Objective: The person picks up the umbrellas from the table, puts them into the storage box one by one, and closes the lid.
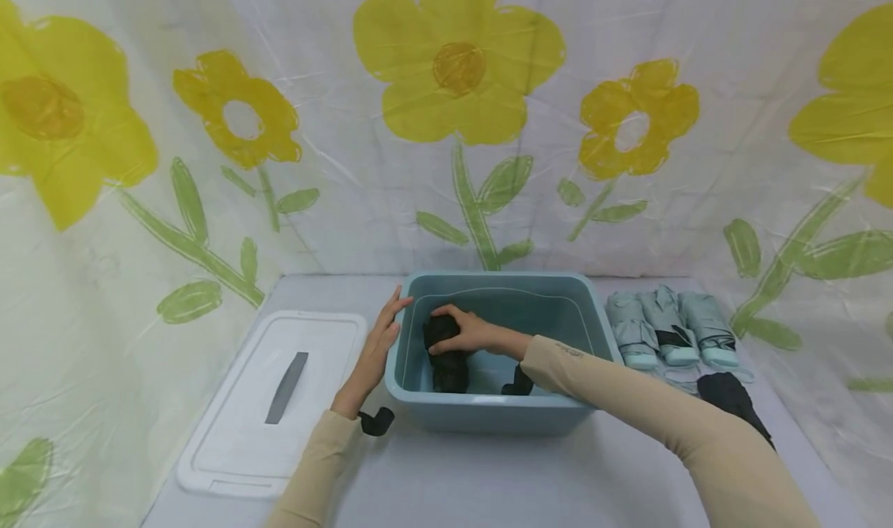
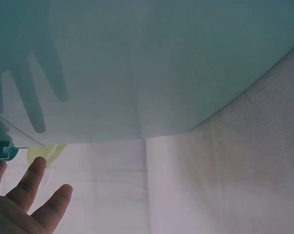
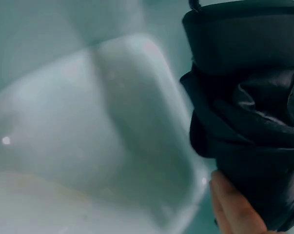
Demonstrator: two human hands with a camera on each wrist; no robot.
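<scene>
Inside the blue-grey plastic bin, my right hand grips a folded black umbrella near the bin's left wall. Close up in the right wrist view, the umbrella shows wrapped, creased fabric and a smooth end with a cord; fingers curl against its lower part. My left hand is at the bin's outer left side, its fingers extended along the rim. The left wrist view has spread fingertips beside the bin wall; whether they press on it I cannot tell.
A white lid with a grey handle lies left of the bin. To the right lie three folded light-blue umbrellas in a row, with a black fabric item in front. A flower-printed curtain hangs behind the table.
</scene>
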